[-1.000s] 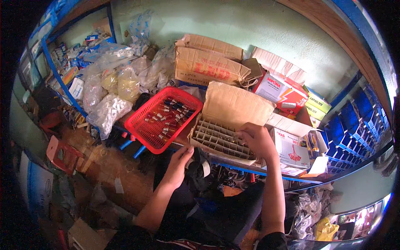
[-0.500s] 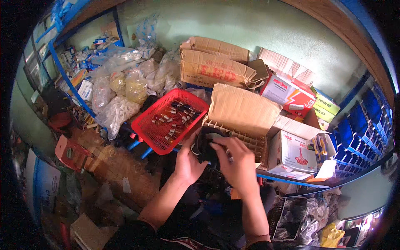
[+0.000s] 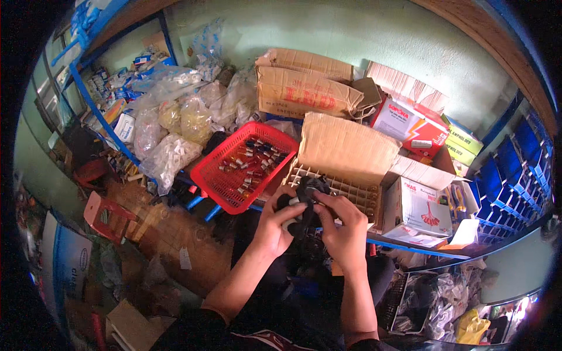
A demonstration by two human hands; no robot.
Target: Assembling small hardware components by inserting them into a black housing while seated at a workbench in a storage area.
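A crumpled black thing, apparently a cloth (image 3: 310, 188), is gathered between my two hands in front of the shelf. My left hand (image 3: 275, 225) closes round its left side, with the thumb pressed across it. From the right, my right hand (image 3: 345, 225) pinches it with thumb and fingers. A small pale bit shows by the left thumb; the folds hide what it belongs to. Just beyond my hands stands an opened cardboard box (image 3: 348, 143) with a divider grid (image 3: 360, 190). The red plastic basket (image 3: 213, 202) to the left holds several small bulbs with metal caps (image 3: 250, 169).
Right of the divided box is a white carton (image 3: 413, 207) with packets inside. Cardboard boxes (image 3: 310, 90) line the wall. Clear plastic bags (image 3: 170, 158) crowd the left of the shelf. Blue frame bars (image 3: 102, 117) edge it, and a red stool (image 3: 108, 216) stands lower left.
My left thumb has come over the front of the black cloth, and my right hand has shifted its grip lower. The whole view has moved slightly.
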